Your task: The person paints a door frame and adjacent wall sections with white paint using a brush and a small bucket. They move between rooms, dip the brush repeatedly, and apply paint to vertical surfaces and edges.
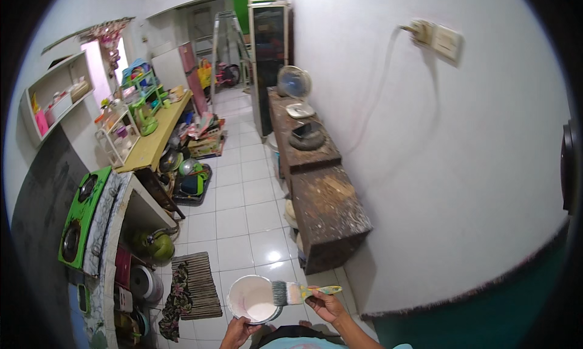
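Note:
My left hand (240,329) grips the near left rim of a white bucket (238,293), which has pale, whitish paint (260,307) inside. Closed round the handle of a paintbrush (297,293) is my right hand (326,306). The brush lies nearly level, its dark bristles pointing left over the bucket's right rim. Whether the bristles touch the rim I cannot tell. Both hands are low in the view, in front of my body.
To the right runs a white wall (425,167) with a socket (423,32) and a dark green lower part. Along it stands a worn brown wooden bench (334,209). On the left are a green stove (85,218), a gas cylinder (159,247) and a striped mat (203,288).

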`<state>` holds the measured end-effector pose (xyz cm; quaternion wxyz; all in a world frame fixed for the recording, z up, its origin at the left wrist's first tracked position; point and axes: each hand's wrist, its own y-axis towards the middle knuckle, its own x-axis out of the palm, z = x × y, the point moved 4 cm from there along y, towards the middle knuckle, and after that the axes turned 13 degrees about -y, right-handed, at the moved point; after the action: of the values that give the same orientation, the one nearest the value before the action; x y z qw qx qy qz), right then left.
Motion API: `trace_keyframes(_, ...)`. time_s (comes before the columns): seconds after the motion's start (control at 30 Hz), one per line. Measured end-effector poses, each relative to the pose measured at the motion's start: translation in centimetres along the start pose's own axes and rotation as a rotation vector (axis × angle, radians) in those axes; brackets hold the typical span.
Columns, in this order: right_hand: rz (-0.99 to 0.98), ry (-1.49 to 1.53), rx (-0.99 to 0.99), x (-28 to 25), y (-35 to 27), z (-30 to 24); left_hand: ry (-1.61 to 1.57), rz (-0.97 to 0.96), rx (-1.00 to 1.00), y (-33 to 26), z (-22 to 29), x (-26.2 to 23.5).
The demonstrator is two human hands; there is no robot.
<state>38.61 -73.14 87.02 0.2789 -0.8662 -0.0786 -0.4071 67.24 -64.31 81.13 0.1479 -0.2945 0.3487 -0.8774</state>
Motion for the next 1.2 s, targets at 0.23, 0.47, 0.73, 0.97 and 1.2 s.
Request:
trace_keyframes(0.23,-0.040,-0.145,0.042,5.3,13.6,-0.8,-0.026,-0.002,0.006,6.7,10.3,0.5)
trace_keyframes(0.47,0.012,-0.036,-0.003,12.4,24.8,-0.5,-0.167,-0.125,0.022,15.5,22.3,0.3)
trace_keyframes(0.73,0.137,0.004,-0.059,16.1,39.9,-3.3,-0.265,-0.205,0.061,28.2,34.9,0.1)
trace_keyframes(0.97,0.035,0.033,-0.028,19.7,57.1,-8.0,-0.275,-0.101,0.054,38.9,46.6,2.6)
trace_keyframes(1.2,-0.058,-0.040,-0.058,27.8,76.2,-17.4,-0.284,-0.004,0.040,50.1,60.3,7.6)
